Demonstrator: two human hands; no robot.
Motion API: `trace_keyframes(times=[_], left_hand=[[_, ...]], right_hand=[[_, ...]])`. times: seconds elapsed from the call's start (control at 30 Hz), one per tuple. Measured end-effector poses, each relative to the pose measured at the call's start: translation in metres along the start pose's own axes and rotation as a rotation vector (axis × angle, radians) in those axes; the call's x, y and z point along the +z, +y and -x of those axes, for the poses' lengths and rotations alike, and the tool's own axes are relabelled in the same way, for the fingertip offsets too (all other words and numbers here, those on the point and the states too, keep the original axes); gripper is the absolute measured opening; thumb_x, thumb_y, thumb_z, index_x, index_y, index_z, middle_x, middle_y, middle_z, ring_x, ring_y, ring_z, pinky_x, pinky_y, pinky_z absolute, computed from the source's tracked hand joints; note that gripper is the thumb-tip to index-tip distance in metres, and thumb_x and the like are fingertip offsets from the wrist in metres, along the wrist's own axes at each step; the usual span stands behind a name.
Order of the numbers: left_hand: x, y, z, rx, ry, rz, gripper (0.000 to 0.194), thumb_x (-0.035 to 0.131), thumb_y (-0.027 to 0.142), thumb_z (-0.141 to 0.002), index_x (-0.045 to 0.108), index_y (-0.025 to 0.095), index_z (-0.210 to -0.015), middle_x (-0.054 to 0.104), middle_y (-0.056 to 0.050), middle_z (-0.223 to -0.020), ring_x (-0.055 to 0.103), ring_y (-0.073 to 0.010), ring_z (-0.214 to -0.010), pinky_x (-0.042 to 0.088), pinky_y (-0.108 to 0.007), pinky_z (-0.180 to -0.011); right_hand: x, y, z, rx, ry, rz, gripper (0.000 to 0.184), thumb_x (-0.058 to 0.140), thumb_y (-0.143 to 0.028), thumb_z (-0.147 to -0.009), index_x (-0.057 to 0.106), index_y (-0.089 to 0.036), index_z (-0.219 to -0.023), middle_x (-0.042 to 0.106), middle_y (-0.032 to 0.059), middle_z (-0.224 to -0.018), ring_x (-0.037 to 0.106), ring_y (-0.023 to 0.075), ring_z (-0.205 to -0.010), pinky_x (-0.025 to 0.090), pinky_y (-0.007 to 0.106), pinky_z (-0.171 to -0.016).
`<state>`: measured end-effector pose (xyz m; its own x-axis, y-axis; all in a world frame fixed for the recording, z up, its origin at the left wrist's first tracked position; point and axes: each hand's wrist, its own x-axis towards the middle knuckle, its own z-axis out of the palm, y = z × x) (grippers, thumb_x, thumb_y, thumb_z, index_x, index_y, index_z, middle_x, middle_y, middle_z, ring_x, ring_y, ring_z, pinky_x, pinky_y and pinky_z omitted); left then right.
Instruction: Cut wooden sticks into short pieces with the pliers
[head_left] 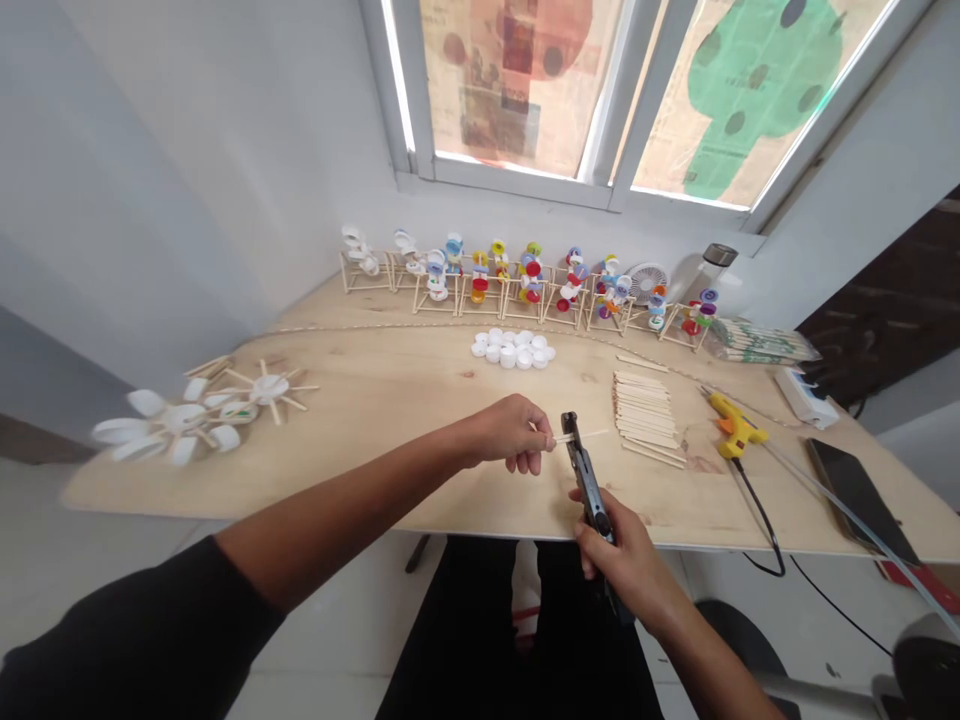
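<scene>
Wooden craft stick [595, 435], held across black hand pliers [587, 480]

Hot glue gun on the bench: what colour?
The hot glue gun is yellow with orange parts; it shows best in the head view.

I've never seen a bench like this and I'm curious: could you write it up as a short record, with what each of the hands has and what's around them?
left hand: pinches a thin wooden craft stick
right hand: grips a black hand cutter, its end on the stick
nearby: pile of craft sticks; white bottle caps; yellow hot glue gun
further off: row of stick frames with colored bottle caps; white stick-and-cap wheels; phone
surface: plywood table
</scene>
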<state>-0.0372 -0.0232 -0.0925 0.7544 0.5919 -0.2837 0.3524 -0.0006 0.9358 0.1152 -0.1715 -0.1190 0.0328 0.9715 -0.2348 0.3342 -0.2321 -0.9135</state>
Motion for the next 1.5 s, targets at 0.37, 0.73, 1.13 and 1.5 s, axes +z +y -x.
trace_keyframes(times=[0.37,0.73,1.13,1.5], left_hand=[[-0.005,0.021,0.008,0.102,0.103,-0.143,0.018,0.052,0.031,-0.075,0.056,0.014,-0.066,0.062,0.0,-0.05,0.051,-0.009,-0.041,0.039,-0.019,-0.041],[-0.002,0.019,0.016,0.215,0.323,-0.455,0.019,0.044,0.024,-0.08,0.058,0.017,-0.069,0.059,0.003,-0.057,0.049,-0.0081,-0.05,0.033,-0.019,-0.051],[-0.001,0.0,0.002,0.286,0.345,-0.251,0.021,0.045,0.031,-0.082,0.057,0.02,-0.068,0.055,0.003,-0.056,0.048,-0.0098,-0.051,0.037,-0.021,-0.052],[-0.002,-0.007,-0.006,0.337,0.436,-0.279,0.019,0.047,0.029,-0.082,0.062,0.018,-0.076,0.059,0.0,-0.063,0.049,-0.0102,-0.056,0.038,-0.021,-0.057]], right_hand=[[-0.004,0.0,-0.021,-0.131,0.15,0.189,0.024,0.044,-0.016,-0.073,0.051,-0.018,-0.096,0.048,-0.0047,-0.064,0.046,0.011,-0.054,0.038,0.022,-0.053],[0.005,0.002,-0.027,-0.143,0.18,0.242,0.017,0.045,-0.015,-0.076,0.051,-0.018,-0.091,0.052,-0.0024,-0.07,0.047,0.0125,-0.059,0.036,0.022,-0.055],[0.004,0.004,-0.035,-0.095,0.134,0.244,0.012,0.046,-0.015,-0.076,0.049,-0.019,-0.086,0.055,-0.0004,-0.071,0.05,0.0146,-0.061,0.037,0.022,-0.054],[0.002,0.002,-0.042,-0.025,0.166,0.117,0.011,0.046,-0.016,-0.075,0.05,-0.018,-0.085,0.05,-0.0022,-0.07,0.048,0.0122,-0.061,0.038,0.021,-0.056]])
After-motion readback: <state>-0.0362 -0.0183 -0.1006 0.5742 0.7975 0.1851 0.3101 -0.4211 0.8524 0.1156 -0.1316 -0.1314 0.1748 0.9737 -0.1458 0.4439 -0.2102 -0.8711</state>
